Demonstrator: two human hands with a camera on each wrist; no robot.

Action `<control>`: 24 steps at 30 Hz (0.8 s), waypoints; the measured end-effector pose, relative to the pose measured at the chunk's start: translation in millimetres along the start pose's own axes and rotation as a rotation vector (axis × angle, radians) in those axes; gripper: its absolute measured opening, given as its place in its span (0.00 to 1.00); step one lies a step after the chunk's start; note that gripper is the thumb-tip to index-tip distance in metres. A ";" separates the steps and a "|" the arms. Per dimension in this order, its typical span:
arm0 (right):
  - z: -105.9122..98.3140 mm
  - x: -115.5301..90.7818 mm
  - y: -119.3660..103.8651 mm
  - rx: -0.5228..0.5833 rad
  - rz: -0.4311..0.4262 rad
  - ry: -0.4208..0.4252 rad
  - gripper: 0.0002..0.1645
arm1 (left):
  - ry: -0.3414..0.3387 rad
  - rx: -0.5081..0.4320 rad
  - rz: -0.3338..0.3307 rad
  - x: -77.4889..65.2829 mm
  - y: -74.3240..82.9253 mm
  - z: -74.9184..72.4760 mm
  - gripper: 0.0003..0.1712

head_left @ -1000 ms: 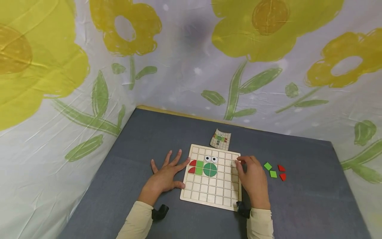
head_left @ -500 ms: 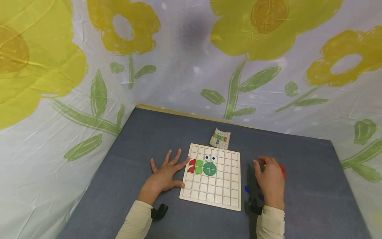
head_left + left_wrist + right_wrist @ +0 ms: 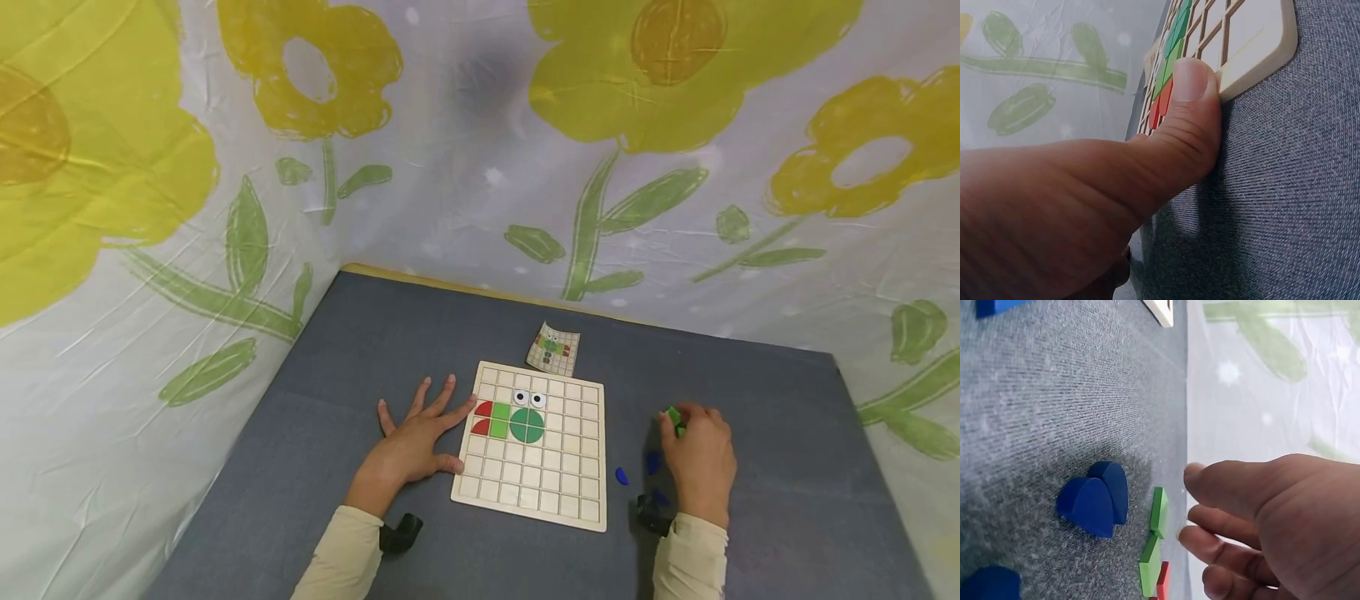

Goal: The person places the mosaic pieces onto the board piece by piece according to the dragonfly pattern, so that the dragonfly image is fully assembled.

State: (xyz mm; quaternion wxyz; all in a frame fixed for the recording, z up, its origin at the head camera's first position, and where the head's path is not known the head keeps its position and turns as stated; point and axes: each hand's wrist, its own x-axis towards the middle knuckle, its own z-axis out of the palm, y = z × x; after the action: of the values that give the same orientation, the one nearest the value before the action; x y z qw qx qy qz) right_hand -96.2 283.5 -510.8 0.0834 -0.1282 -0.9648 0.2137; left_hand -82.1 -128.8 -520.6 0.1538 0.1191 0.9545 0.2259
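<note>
My left hand lies with spread fingers at the left edge of the wooden grid board; its thumb touches the rim. Red quarter-round tiles, light green squares, a dark green circle of quarter tiles and two eye tiles sit in the grid. To the right, my right hand hovers by two loose green square tiles. Its thumb and fingers are bent and apart, with nothing between them in the right wrist view. Red tiles show beside the green ones.
Several blue rounded tiles lie on the dark tabletop between board and right hand. Behind the board is a small pattern card. A flowered cloth wall closes the back and sides.
My right hand has moved right, from the board's right edge to the loose green tiles, and now covers the red ones. Blue tiles have come into view. The left hand stays put.
</note>
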 end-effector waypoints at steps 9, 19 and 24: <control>2.2 6.5 3.0 -0.012 0.050 -0.032 0.23 | 0.005 -0.004 0.012 -0.2 -1.7 0.3 0.62; 5.6 8.8 4.5 -0.021 0.064 -0.064 0.20 | 0.004 -0.008 0.011 -1.4 -1.4 0.1 0.62; 6.9 9.1 3.5 -0.006 0.065 -0.061 0.19 | 0.004 -0.011 0.009 -1.4 -1.1 -0.8 0.61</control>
State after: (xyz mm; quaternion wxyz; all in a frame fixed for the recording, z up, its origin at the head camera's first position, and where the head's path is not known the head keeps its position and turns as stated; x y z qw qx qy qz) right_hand -105.6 286.5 -517.5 0.0468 -0.1533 -0.9628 0.2175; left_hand -81.2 -130.5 -520.1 0.1518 0.1219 0.9530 0.2319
